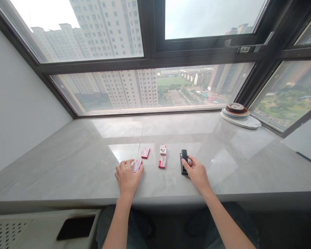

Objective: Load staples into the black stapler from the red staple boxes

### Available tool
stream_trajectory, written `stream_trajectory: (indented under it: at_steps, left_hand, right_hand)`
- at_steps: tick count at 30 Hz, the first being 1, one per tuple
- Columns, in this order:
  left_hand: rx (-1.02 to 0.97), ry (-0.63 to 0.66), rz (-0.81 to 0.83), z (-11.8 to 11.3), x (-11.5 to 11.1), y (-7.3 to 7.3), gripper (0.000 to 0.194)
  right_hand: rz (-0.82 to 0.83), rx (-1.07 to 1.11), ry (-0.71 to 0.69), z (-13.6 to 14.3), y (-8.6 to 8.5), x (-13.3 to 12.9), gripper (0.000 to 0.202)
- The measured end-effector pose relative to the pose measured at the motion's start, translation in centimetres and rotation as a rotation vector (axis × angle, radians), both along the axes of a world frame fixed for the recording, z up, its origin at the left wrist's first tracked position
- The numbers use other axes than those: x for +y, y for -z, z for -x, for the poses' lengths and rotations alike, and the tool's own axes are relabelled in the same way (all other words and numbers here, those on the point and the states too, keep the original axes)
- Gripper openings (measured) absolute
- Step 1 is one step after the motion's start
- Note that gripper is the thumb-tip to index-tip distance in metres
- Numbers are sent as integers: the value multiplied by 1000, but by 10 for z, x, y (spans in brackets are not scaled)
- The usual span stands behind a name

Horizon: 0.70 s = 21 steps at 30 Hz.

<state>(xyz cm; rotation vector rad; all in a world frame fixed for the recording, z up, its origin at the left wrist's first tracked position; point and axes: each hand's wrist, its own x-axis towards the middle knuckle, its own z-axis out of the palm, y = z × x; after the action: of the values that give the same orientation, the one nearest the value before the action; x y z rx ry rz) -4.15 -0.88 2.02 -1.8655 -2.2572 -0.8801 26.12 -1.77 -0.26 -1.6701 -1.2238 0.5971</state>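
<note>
My left hand [128, 176] is closed around a small red-and-white box [136, 166], which rests on the grey stone-look sill. Thumb and fingers grip it from either side. Just beyond it lies a similar box [145, 152], slightly turned. Near the middle, a white-faced box [163, 149] with a dark picture touches the far end of another red-and-white box [162, 162]. On the right, a black stapler [184, 164] lies lengthwise away from me. My right hand [197, 172] grips its right side, with the thumb on top and the other fingers partly hidden.
A stack of plates or round mats [237, 112] stands in the far right corner by the window. Dark window frames [147, 64] bound the sill [67, 166] at the back. Below its front edge at left is a pale cabinet-like object [41, 226] with holes.
</note>
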Motion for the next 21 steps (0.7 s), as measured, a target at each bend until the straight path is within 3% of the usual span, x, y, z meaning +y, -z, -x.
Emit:
stream_trajectory:
  at_steps: [2, 6, 9, 12, 15, 18, 21]
  left_hand:
    - [-21, 45, -39, -27, -5, -5, 40]
    - [-72, 254, -8, -92, -5, -10, 34]
    - [-80, 269, 43, -119, 7, -7, 44]
    - [-69, 229, 73, -118, 21, -3, 54]
    - [-48, 254, 111, -104, 20, 0, 41]
    - [-42, 421, 154, -89, 3, 1, 30]
    - [-48, 612, 187, -80, -17, 0, 48]
  right_hand:
    - [-14, 3, 10, -1, 1, -1, 63]
    - [-27, -14, 3, 0, 0, -2, 60]
    - [-46, -44, -15, 0, -2, -4, 57]
    - [-76, -65, 32, -2, -2, -5, 63]
    - [-90, -132, 67, -9, -4, -3, 51]
    - [-126, -206, -47, -14, -12, 3, 32]
    - [-146, -246, -241, -8, -25, 11, 28]
